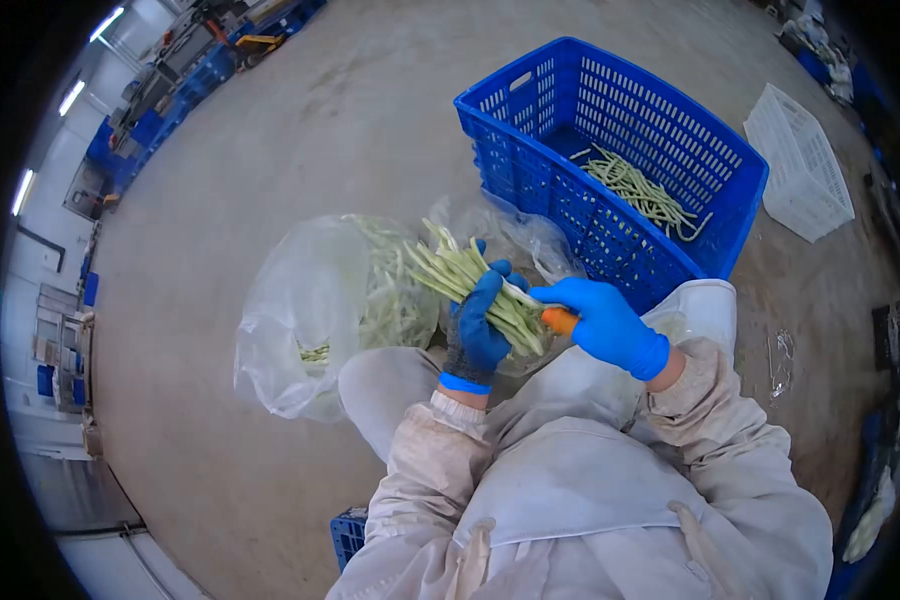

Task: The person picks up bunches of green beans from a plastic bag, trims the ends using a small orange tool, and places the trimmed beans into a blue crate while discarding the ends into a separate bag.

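My left hand (478, 338), in a blue glove with a dark grey palm area, is wrapped round a bundle of long green beans (445, 265). The beans stick out above and below the fist, their upper ends pointing up and left. My right hand (612, 325), in a bright blue glove, is closed round a knife with an orange handle (560, 321). Its pale blade lies against the bundle, partly hidden by beans and fingers. Left of the bundle, a clear plastic bag (300, 290) holds more green beans. Another crumpled clear bag (530, 235) lies behind my hands.
A large blue crate (610, 215) with loose green beans on its bottom stands ahead to the right. Beyond it is a white crate (800, 165). Part of a blue crate (348, 538) shows low at left. Equipment and blue containers line the far left wall.
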Tool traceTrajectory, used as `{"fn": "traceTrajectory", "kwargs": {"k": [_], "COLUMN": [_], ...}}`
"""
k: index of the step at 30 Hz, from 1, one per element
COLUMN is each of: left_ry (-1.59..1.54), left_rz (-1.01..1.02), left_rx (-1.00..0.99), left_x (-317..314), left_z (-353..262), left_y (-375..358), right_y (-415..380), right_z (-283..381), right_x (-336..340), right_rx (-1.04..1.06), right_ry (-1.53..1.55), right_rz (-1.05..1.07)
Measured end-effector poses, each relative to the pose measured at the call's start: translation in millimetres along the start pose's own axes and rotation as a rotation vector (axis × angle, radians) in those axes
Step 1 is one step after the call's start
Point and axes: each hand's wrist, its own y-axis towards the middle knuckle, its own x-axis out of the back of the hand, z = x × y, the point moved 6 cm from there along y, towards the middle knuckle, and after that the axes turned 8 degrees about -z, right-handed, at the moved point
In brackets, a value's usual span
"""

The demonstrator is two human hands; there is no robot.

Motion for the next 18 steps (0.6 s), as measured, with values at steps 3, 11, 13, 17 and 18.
{"fn": "traceTrajectory", "kwargs": {"k": [3, 11, 13, 17, 18], "left_ry": [0.012, -0.288, -0.331, -0.377, -0.393], "left_rz": [-0.012, 0.177, 0.194, 0.147, 0.143], "left_rx": [0.002, 0.073, 0.09, 0.033, 0.027], "left_x": [7, -12, -12, -6, -6], "left_z": [-4, -9, -7, -13, -15], "left_y": [2, -1, -3, 0, 0], "right_y": [7, 45, 30, -6, -13], "right_z": [9, -4, 0, -7, -10], "right_x": [30, 124, 79, 30, 21], "right_rx": [0.289, 0.325, 0.022, -0.186, -0.258], "right_ry": [-0.266, -0.618, -0.257, 0.011, 0.113], "right_rz": [-0.095, -0.481, -0.131, 0.031, 0.047]}}
